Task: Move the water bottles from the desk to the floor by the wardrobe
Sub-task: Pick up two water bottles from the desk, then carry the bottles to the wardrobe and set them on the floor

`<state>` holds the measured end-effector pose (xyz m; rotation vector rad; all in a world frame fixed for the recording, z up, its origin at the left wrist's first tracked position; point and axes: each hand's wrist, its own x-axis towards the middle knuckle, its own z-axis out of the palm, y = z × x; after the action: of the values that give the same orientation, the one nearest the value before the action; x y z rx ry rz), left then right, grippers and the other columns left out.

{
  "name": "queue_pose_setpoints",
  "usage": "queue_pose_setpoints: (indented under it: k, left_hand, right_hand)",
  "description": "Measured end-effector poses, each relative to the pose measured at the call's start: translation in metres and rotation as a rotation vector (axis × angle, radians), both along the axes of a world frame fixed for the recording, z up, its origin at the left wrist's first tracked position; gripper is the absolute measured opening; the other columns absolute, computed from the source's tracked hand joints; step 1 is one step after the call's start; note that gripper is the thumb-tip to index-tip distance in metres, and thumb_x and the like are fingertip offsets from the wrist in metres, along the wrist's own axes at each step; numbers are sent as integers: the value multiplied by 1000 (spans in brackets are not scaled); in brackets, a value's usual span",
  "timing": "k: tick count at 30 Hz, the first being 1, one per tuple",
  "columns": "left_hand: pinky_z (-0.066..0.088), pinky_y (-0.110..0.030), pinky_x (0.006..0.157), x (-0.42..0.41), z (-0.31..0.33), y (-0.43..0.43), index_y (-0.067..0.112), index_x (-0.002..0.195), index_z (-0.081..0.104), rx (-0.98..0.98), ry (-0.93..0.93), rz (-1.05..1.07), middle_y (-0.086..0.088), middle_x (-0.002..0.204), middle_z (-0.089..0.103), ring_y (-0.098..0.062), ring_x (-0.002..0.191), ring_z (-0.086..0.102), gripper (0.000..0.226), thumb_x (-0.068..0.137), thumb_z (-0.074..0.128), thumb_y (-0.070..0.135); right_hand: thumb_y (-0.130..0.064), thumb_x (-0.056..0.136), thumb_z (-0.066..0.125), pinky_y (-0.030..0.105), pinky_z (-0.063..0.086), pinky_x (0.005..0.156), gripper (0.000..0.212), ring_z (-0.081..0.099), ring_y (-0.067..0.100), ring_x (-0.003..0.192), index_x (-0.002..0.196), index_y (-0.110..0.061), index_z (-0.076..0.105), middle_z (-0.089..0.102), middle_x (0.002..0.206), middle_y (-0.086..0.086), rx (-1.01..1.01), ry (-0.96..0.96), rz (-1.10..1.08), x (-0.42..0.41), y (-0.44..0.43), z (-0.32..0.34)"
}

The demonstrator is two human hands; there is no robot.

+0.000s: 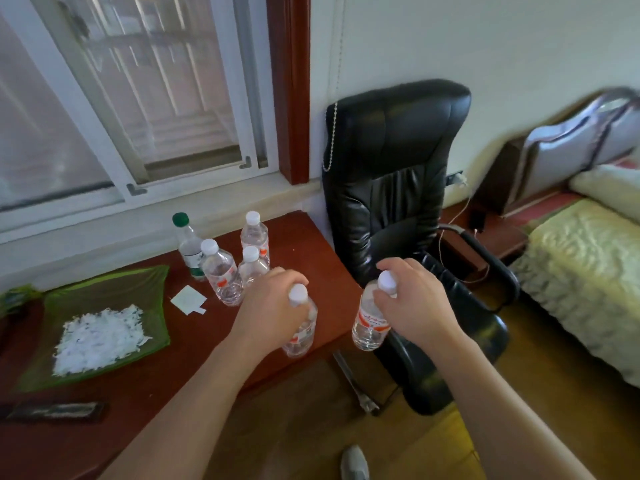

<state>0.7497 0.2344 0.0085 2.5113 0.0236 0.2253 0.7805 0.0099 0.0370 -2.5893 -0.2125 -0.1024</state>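
Observation:
My left hand (273, 299) grips a clear, white-capped water bottle (300, 332) by its neck, over the desk's right front corner. A second bottle of the same kind (370, 323) hangs past the desk edge, in front of the chair, with my right hand (412, 299) closed around its neck. Three more white-capped bottles (221, 271) (255, 237) (252, 268) stand clustered on the red-brown desk (173, 375), with a green-capped bottle (188, 245) behind them near the window. The wardrobe is out of view.
A black leather office chair (398, 188) stands right of the desk. A green tray with white shreds (100, 327) lies on the desk's left, with a paper slip (188, 299) beside it. A bed (585, 271) is at the far right. Wooden floor (294, 427) lies below.

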Motion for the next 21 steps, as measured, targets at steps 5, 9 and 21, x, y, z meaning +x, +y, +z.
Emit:
queue_pose_setpoints:
  k: [5,9,21]
  left_hand:
    - [49,-29,79,-13,6,-17,28,103,66,-54,24,-117,13,97,60,-6,91,55,34,70,69,22]
    - [46,-21,73,-22,8,-44,29,101,66,-61,-10,-236,15,93,58,-6,87,56,32,71,73,20]
    - [39,-6,71,-58,18,-193,26,98,68,-90,-49,-567,14,93,61,0,86,58,32,69,81,21]
  right_hand:
    - [-29,88,66,20,41,81,48,55,12,111,133,-32,50,55,129,-8,-2,32,-120,-52,-19,3]
    - [-30,88,66,19,42,80,46,56,11,107,131,-32,52,57,126,-9,23,33,-193,-92,-45,6]
    - [-26,86,68,10,36,62,39,55,7,91,123,-33,57,53,102,-16,63,37,-442,-209,-175,5]
